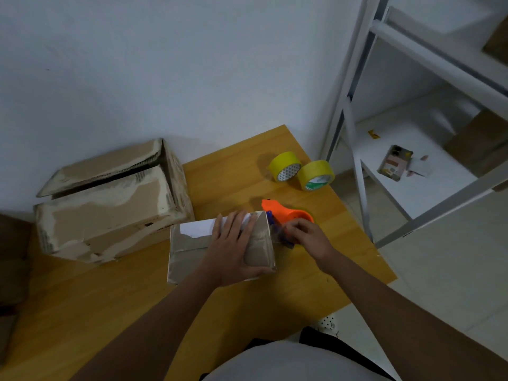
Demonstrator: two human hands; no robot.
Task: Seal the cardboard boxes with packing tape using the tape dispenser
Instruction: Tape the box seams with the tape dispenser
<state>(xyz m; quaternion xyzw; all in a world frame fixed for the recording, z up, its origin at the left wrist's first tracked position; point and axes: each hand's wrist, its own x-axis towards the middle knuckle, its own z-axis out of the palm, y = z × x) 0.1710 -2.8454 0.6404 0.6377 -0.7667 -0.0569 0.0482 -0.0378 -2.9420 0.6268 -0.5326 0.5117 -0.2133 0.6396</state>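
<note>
Head view, looking down on a wooden table (pixel 225 306) set against a white wall. Two cardboard boxes are present. The small box (pixel 192 251) lies near the middle of the table; the left hand (pixel 233 248) rests flat on its top with fingers straight, pressing the flaps down. The right hand (pixel 305 235) curls its fingers around the orange tape dispenser (pixel 286 214), held at the right end of the small box, where a clear strip appears to run from the dispenser to the box edge, though blur makes this uncertain. The large box (pixel 110 199) stands behind and to the left, touching the small one, its top flaps parted and showing no fresh tape. Two yellow tape rolls (pixel 301 170) lie side by side near the far right corner, apart from the hands. Judged from this arrangement, sealing of the small box is under way but unfinished, and the large box remains to be closed and taped.
</note>
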